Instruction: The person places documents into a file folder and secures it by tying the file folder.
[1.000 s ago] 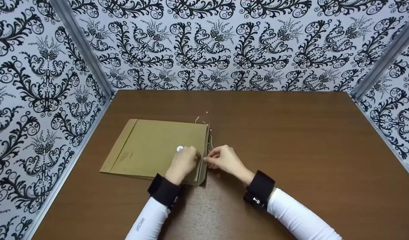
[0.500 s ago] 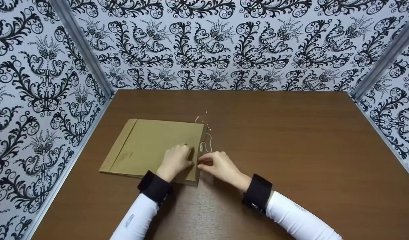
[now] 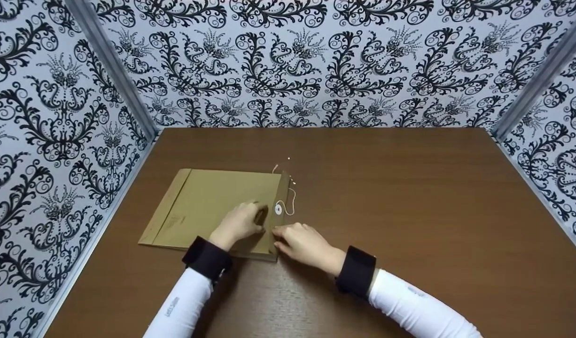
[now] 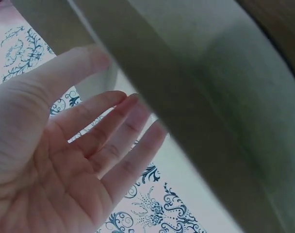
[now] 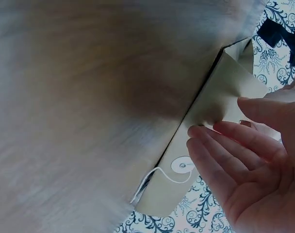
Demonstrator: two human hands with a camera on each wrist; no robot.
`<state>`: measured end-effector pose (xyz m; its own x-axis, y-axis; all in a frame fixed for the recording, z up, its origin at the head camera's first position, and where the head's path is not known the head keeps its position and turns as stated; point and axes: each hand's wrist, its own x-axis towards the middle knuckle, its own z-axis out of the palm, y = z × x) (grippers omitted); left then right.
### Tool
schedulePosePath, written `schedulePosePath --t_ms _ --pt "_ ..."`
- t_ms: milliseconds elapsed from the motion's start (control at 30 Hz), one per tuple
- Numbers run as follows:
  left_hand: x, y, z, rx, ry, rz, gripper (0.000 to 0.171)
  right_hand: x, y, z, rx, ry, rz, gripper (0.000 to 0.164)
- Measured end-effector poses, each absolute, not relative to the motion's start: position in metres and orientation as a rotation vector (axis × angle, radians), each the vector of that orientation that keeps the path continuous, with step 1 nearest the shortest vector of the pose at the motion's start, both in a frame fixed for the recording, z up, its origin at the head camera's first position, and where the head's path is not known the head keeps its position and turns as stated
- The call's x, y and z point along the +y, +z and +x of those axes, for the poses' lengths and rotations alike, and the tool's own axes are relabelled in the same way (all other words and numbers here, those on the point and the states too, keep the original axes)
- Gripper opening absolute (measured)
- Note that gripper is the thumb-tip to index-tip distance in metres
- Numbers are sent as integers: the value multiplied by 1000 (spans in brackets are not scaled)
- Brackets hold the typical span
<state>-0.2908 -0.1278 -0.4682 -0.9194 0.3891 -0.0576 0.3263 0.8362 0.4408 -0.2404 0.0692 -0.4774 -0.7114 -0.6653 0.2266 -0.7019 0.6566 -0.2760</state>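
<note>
A brown kraft string-tie envelope (image 3: 222,188) lies flat on the table, left of centre. Along its right side the flap (image 3: 282,185) is folded over toward the face, carrying a white button (image 3: 278,208) with a loose white string (image 3: 294,202). My left hand (image 3: 236,224) rests its fingertips on the envelope just left of the flap, thumb apart from the fingers. With extended fingers, my right hand (image 5: 254,160) touches the flap below the button; in the head view the fingertips lie right at the flap's edge. Neither hand grips anything.
Small white specks (image 3: 292,181) and a short pale thread (image 3: 275,167) lie by the envelope's upper right corner. The brown wooden table (image 3: 410,202) is bounded by patterned walls (image 3: 307,65) at the back and sides.
The flap has gone from standing up at the right to folded leftward, covering a white disc on the face and bringing the button into view. Both hands have shifted slightly left.
</note>
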Motion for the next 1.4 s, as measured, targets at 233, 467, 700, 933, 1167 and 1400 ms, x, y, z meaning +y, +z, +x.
schedulePosePath --t_ms 233,467,700,933,1167,1400 --pt "-133 -469 -297 2809 723 563 70 64 -477 -240 -2726 361 1173 12" --pt "-135 -467 -298 2782 710 624 65 59 -480 -239 -2727 273 1160 11" --pt "-136 -469 -300 2825 749 648 52 55 -482 -237 -2717 193 1172 10" --pt "-135 -469 -301 2850 771 662 46 55 -482 -235 -2728 158 1170 14" --pt "-134 -468 -302 2838 815 685 41 54 -483 -233 -2682 72 1167 18" --pt "-130 -466 -305 2884 750 661 37 51 -485 -231 -2642 -9 1156 17"
